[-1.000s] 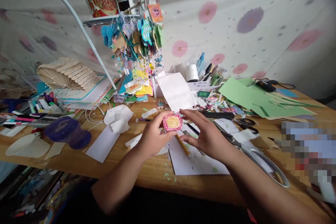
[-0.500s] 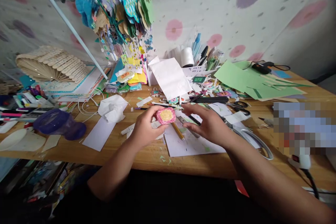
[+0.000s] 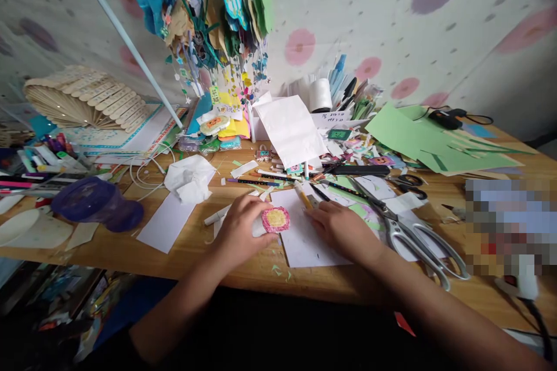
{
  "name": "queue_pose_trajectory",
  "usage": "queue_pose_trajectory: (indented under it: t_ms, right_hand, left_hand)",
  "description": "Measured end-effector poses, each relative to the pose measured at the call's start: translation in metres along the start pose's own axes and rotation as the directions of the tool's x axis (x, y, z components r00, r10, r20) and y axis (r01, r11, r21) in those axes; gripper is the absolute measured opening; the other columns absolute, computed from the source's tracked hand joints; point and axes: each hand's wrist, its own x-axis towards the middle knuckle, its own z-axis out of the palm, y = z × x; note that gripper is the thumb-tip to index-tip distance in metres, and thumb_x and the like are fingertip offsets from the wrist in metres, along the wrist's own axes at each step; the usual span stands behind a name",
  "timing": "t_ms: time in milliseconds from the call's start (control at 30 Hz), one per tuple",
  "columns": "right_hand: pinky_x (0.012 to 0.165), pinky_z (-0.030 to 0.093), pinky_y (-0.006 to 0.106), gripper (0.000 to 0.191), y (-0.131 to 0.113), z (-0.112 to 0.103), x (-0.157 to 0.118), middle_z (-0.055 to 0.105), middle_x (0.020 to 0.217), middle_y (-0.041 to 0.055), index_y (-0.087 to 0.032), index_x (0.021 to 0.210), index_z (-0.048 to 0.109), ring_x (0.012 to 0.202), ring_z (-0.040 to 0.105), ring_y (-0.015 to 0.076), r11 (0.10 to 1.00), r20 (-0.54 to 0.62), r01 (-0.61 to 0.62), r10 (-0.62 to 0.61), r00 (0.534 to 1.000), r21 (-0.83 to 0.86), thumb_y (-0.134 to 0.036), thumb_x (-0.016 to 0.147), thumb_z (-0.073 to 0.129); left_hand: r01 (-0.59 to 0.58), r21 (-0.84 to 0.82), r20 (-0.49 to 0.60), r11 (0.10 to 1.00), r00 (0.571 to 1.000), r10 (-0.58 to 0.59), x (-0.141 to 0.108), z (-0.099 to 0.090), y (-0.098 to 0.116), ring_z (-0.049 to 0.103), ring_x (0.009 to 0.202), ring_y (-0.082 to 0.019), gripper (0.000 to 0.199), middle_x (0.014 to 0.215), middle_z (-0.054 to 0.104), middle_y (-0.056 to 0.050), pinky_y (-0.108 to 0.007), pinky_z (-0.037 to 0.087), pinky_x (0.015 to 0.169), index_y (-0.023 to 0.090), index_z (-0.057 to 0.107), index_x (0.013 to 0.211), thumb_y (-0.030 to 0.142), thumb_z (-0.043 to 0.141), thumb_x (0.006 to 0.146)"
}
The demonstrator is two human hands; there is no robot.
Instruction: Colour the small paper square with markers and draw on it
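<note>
My left hand point(image 3: 238, 231) grips a small pink-edged, yellow-centred paper piece point(image 3: 275, 219) between thumb and fingers, low over the wooden desk point(image 3: 217, 266). My right hand point(image 3: 337, 227) lies flat on a white paper sheet point(image 3: 304, 240), fingers spread, just right of the pink piece. A pencil point(image 3: 303, 196) lies on the sheet beyond my right fingers.
Large scissors point(image 3: 409, 232) lie right of my right hand. Green paper sheets point(image 3: 418, 142), pens, paper scraps, a crumpled tissue point(image 3: 189, 178), a purple jar point(image 3: 93, 203) and a wooden stick fan point(image 3: 82, 101) crowd the desk. Paper ornaments point(image 3: 217, 17) hang from a stand above.
Both hands came down toward the desk and nearer to me. The pink piece dropped with my left hand. My right hand moved off it and settled flat on the white sheet.
</note>
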Motion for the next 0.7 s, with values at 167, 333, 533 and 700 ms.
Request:
queue_pose_trajectory:
  t_ms: [167, 333, 533, 700]
  right_hand:
    - [0.065, 0.048, 0.029, 0.027, 0.039, 0.0, -0.016, 0.067, 0.079, 0.0079, -0.021, 0.103, 0.071, 0.073, 0.064, 0.02, 0.993, -0.038, -0.117, 0.115, 0.993, -0.032, -0.018, 0.088, 0.049]
    - [0.064, 0.05, 0.028, 0.027, 0.054, -0.006, -0.027, 0.066, 0.084, 0.0074, -0.021, 0.108, 0.07, 0.071, 0.065, 0.018, 0.984, -0.166, -0.153, 0.167, 0.972, 0.094, -0.027, 0.09, 0.051]
    - [0.054, 0.047, 0.027, 0.024, 0.053, -0.017, -0.037, 0.069, 0.07, 0.0043, -0.019, 0.098, 0.07, 0.058, 0.064, 0.0167, 0.918, -0.38, -0.312, 0.386, 0.84, 0.244, -0.03, 0.09, 0.05]
    - [0.056, 0.049, 0.029, 0.022, 0.054, -0.018, -0.043, 0.071, 0.072, 0.0046, -0.021, 0.101, 0.068, 0.062, 0.067, 0.0189, 0.885, -0.452, -0.375, 0.464, 0.762, 0.277, -0.027, 0.09, 0.05]
  left_hand:
    - [-0.052, 0.047, 0.148, 0.998, 0.988, 0.045, 0.013, 0.017, 0.015, 0.052, 0.109, -0.029, 0.042, 0.113, 0.057, -0.007, -0.048, 0.041, 0.097, 0.024, 0.061, 0.108, 0.025, 0.077, 0.069]
    - [-0.049, 0.193, 0.186, 0.98, 0.982, 0.012, 0.023, 0.03, 0.014, 0.048, 0.112, -0.032, 0.045, 0.115, 0.057, -0.008, -0.054, 0.033, 0.101, 0.024, 0.063, 0.108, 0.029, 0.08, 0.067]
    - [0.014, 0.211, 0.167, 0.977, 0.985, -0.05, 0.02, 0.028, 0.003, 0.046, 0.12, -0.036, 0.062, 0.126, 0.055, -0.009, -0.06, 0.026, 0.103, 0.027, 0.06, 0.116, 0.037, 0.084, 0.06]
    - [-0.04, 0.175, 0.078, 0.984, 0.997, 0.027, 0.014, 0.01, -0.007, 0.05, 0.117, -0.03, 0.041, 0.123, 0.056, -0.009, -0.049, 0.034, 0.102, 0.024, 0.058, 0.115, 0.029, 0.072, 0.076]
